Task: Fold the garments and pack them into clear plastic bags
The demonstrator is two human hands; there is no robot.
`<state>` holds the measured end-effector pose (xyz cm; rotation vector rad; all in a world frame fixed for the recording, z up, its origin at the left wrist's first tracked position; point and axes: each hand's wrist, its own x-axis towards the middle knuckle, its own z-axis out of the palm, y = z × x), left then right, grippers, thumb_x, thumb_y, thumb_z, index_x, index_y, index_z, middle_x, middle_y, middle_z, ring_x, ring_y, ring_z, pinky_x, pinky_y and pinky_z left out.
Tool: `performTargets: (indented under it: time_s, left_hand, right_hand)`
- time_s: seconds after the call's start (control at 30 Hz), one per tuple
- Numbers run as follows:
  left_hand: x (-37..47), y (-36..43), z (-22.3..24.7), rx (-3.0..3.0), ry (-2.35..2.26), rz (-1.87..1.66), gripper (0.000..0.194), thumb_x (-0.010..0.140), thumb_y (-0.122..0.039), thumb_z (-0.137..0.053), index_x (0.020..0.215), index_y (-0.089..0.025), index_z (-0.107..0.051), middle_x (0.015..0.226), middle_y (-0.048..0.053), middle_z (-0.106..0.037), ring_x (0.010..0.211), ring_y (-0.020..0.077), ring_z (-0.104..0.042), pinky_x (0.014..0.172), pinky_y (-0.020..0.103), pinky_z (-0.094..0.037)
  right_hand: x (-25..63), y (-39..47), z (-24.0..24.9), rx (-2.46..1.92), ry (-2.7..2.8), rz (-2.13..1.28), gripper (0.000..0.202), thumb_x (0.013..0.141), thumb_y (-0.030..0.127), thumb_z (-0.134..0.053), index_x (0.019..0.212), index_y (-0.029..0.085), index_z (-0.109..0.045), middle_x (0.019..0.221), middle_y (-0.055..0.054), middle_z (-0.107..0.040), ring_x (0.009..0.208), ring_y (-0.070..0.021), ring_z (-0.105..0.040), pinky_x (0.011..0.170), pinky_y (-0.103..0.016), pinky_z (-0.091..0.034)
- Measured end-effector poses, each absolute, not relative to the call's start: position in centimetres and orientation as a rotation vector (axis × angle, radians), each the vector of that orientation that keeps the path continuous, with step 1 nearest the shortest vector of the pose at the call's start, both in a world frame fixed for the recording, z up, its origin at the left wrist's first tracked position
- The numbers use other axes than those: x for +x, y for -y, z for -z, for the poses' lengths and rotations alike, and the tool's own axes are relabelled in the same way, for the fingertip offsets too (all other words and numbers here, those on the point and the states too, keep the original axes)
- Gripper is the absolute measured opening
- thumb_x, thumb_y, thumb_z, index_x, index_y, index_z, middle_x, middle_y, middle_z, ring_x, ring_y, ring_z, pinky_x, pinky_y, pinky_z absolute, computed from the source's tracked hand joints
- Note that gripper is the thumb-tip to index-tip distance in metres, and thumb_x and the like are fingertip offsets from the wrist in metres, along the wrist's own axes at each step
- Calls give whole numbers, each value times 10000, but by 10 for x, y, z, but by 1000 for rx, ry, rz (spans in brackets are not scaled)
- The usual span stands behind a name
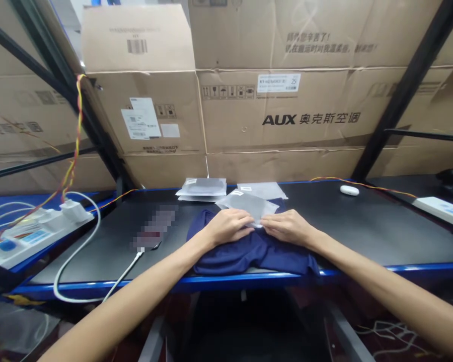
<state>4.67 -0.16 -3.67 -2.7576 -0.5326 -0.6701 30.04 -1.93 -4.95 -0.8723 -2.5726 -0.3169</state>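
Observation:
My left hand [231, 226] and my right hand [287, 227] meet at the near edge of a translucent plastic bag [249, 203] with a small white label. Fingers of both hands are closed on that edge, pinching it from either side. Whatever the bag contains cannot be made out. Under the hands lies a crumpled dark blue cloth [234, 256], spread to the table's front edge. Just behind, another translucent bag [264, 190] lies flat, and a small stack of similar bags [202, 187] sits to its left.
A charging phone [154, 229], blurred out, lies left on the black table [347, 231]. Its white cable [98, 221] loops past the front edge. Power strips [33, 234] stand at both sides. A white earbud case [349, 190] rests back right. Cardboard boxes [279, 136] wall the back.

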Motion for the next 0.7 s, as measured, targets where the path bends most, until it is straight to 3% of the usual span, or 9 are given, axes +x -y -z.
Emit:
performTargets:
  time_s: [0.23,0.5,0.7]
  left_hand:
    - [49,3,43,-2581,380,789,220,1004,-276,-467,939,-207,-665,901,4,-732,797,150,-692,655,251,-514]
    - [46,2,40,-2513,378,739,187,976,-240,-479,930,-186,-652,1046,32,-718,802,144,-688,674,255,-504]
    - [35,-6,31,-2516,471,523,198,961,-229,-466,884,-186,-643,1019,48,-692,869,172,-658,771,293,-495]
  right_hand:
    - [294,19,52,-479,2388,618,210,952,162,-507,1040,177,-697,956,-60,-784,763,-171,-750,670,-251,-615]
    - [301,26,45,-396,2352,605,196,944,139,-531,1061,180,-682,991,-58,-783,899,-173,-751,795,-255,-627]
    - [312,30,44,-514,2412,528,216,945,159,-533,1027,226,-721,1039,-29,-775,935,-183,-745,843,-260,-619]
